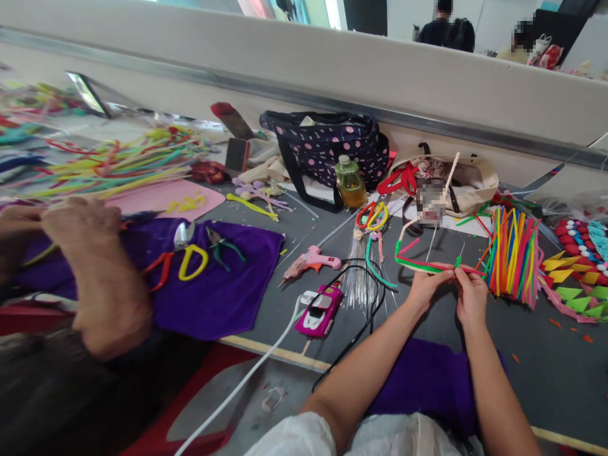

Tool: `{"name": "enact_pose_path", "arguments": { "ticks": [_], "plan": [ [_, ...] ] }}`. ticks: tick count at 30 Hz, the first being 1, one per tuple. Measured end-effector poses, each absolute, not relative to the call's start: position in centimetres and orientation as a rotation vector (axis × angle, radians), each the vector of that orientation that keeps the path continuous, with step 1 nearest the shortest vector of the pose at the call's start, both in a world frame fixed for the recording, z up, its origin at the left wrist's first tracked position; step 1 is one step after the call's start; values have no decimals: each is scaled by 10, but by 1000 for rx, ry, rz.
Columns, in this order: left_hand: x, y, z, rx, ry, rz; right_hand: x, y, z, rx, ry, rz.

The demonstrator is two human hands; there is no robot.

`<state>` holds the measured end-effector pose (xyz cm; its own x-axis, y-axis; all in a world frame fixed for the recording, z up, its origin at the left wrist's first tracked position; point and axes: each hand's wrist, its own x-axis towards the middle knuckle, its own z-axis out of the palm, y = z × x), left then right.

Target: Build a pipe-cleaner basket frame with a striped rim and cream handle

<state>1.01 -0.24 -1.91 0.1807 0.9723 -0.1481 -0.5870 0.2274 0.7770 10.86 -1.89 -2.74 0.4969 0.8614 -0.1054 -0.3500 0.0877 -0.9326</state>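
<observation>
A person's bare left hand [430, 285] and bare right hand [472, 294] met at the near edge of a matte dark-grey table [555, 386], right of centre, fingertips pinched narrowly on a slim strip of fuzzy red, green and cream pipe cleaners [420, 265]. The strip ran roughly level just above the tabletop, its soft strands lying side by side; at its left end green fuzz and a cream stem bent upward, and a small green tuft on thin wire rose between the hands. Just right lay a dense bundle of straight, brightly coloured fuzzy stems [513, 253]; to the left, slender silvery wires [358, 278], a pink plastic glue gun [313, 261] and a glossy magenta car-shaped block [320, 310]. Farther back stood a dark polka-dotted fabric bag [323, 142].
</observation>
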Motion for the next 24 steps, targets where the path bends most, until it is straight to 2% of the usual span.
{"name": "enact_pose_path", "arguments": {
  "ticks": [13,24],
  "plan": [
    [5,2,-21,506,781,1114,115,-17,-36,-1214,-568,848],
    [-6,9,-26,317,826,1229,114,-19,-30,-1242,-592,749]
  ]
}}
